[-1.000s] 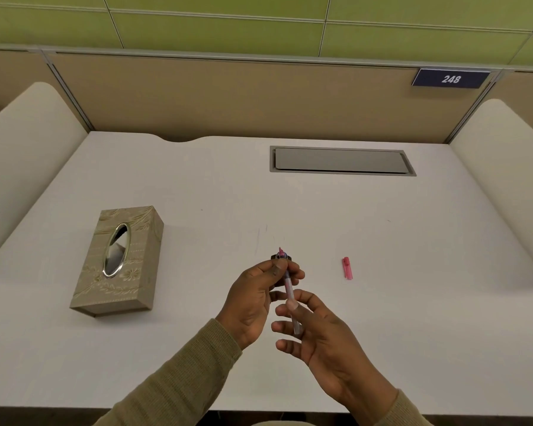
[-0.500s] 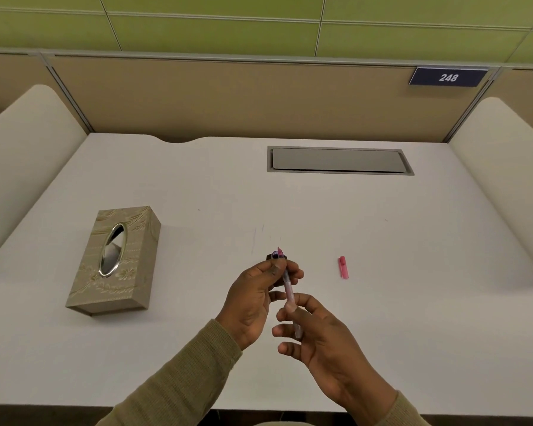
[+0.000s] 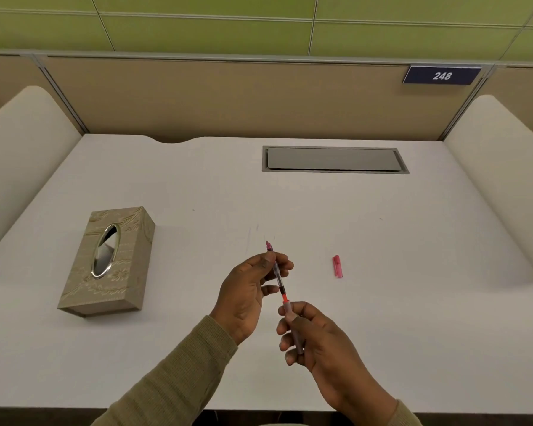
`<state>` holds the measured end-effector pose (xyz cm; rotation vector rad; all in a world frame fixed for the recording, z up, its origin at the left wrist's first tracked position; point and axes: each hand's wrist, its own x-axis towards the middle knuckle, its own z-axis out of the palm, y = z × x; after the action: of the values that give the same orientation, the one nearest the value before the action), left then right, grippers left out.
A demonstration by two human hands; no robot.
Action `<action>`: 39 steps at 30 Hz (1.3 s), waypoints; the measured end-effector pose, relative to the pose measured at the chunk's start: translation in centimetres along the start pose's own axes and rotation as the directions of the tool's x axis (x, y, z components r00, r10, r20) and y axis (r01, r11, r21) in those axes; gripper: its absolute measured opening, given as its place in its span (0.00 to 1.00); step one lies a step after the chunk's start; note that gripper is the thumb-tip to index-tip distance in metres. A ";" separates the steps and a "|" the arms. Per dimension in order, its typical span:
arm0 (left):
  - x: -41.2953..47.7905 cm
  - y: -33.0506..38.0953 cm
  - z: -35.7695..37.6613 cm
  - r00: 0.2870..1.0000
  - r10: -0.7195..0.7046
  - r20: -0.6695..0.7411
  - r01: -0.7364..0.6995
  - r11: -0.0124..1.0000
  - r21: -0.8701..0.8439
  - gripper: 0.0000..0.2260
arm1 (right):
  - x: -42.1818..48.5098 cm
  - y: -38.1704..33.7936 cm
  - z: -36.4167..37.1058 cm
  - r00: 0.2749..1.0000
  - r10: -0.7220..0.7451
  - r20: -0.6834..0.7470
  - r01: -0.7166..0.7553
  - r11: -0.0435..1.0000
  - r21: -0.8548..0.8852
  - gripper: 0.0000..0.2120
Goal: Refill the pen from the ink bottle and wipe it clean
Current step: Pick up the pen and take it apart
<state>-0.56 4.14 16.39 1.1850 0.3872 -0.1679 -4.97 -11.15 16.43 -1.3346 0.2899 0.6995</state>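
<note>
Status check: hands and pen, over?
Left hand pinches pen front; right hand grips barrel. Barrel partly off. Pink cap on desk, nothing blocking.

White numerals "248" stand on a dark blue plate fixed to the beige partition

Front section: pink tip up and away, clear body, dark refill with red end exposed; pinched by left hand.
Barrel: translucent grey, tilted, mouth at the refill's red end; held in right hand.
Cap: pink, lying flat, right of pen.
</note>
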 end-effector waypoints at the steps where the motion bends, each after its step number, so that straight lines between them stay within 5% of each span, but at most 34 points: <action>1: 0.2 0.0 -0.1 1.000 0.000 -0.029 0.000 1.000 -0.003 0.13 | 0.0 0.3 -0.3 1.000 -0.007 -0.013 0.007 0.999 -0.038 0.11; 8: 1.0 0.3 -0.2 0.993 -0.001 -0.121 -0.002 1.000 -0.023 0.11 | 1.8 2.0 -3.3 0.971 -0.129 -0.199 0.081 0.969 -0.233 0.07; 13: 0.9 -0.2 -0.2 0.992 -0.017 -0.121 0.015 1.000 -0.020 0.11 | 5.6 2.3 -7.8 0.833 -0.352 -0.428 0.149 0.887 -0.438 0.08; 19: 0.5 -0.9 0.2 0.993 -0.023 -0.113 0.022 1.000 -0.008 0.12 | 11.8 2.4 -14.0 0.692 -0.470 -0.548 0.010 0.766 -0.643 0.09; 39: -0.8 -1.2 0.8 0.997 -0.023 -0.075 0.026 0.999 0.037 0.12 | 16.1 2.0 -15.3 0.721 -0.427 -0.545 -0.041 0.760 -0.649 0.12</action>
<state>-1.56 2.86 15.88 1.2271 0.4660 -0.1527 9.07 -20.78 2.05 -2.2296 0.5008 0.0560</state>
